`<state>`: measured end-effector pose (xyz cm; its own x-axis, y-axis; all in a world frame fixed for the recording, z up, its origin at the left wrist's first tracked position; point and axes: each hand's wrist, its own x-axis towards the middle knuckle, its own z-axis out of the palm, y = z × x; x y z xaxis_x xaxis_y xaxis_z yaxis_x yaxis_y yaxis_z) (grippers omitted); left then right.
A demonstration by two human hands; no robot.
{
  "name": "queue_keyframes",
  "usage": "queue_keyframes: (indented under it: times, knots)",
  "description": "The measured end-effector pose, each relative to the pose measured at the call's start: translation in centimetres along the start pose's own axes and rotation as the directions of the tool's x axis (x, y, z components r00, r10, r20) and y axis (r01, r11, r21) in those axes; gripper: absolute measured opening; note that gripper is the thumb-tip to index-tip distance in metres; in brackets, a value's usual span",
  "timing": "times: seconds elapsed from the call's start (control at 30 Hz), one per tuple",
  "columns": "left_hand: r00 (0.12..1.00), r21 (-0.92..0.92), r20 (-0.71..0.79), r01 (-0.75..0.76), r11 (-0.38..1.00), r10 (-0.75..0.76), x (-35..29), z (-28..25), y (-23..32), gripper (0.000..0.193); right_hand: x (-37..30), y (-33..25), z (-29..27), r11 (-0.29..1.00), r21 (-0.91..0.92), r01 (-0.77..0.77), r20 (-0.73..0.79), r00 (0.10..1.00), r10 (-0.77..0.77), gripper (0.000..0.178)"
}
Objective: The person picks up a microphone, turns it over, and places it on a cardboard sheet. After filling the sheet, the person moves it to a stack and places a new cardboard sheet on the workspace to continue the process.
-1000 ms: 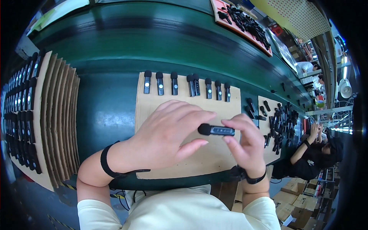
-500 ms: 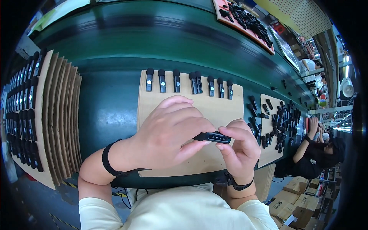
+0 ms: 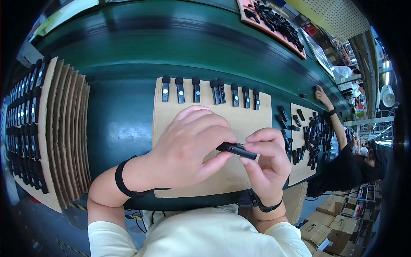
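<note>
Between my two hands is a small black clip-on microphone (image 3: 238, 150), tilted down toward the right. My left hand (image 3: 188, 147) is closed on its foam-topped end, which the fingers partly hide. At the other end, my right hand (image 3: 267, 158) pinches the body between thumb and fingers. A small oval port shows on the side turned up. Under both hands lies a cardboard sheet (image 3: 205, 184). Along its far edge stretches a row of several like microphones (image 3: 196, 90), foam heads pointing away from me, most with a pale round dot.
Stacked cardboard sheets (image 3: 64, 128) stand at the left, the outermost bearing rows of microphones (image 3: 32, 111). To the right, another cardboard sheet (image 3: 299, 171) holds a loose pile of microphones (image 3: 314, 132). A pink tray (image 3: 248, 19) sits across the green work surface (image 3: 162, 43). A co-worker's hand (image 3: 323, 98) reaches in at right.
The microphone has rolled in my fingers: its slotted face has turned away and the side with the port shows. At right, the co-worker's arm has stretched far out over the green surface.
</note>
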<state>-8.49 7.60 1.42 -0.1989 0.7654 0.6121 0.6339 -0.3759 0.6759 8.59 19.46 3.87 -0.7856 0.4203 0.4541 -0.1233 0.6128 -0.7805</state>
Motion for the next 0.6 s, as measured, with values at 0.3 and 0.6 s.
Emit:
queue_keyframes:
  times: [0.3, 0.6]
  knots:
    - [0.995, 0.008, 0.096, 0.018, 1.0, -0.019, -0.3, 0.3, -0.2, 0.031, 0.5, -0.2, 0.1, 0.989, -0.074, 0.128, 0.082, 0.989, -0.122, 0.025]
    - [0.958, 0.131, 0.268, 0.072, 0.989, -0.105, -0.5, 0.5, -0.5, 0.029, 0.1, 1.0, -0.8, 0.996, -0.075, -0.049, 0.19, 0.98, 0.063, 0.024]
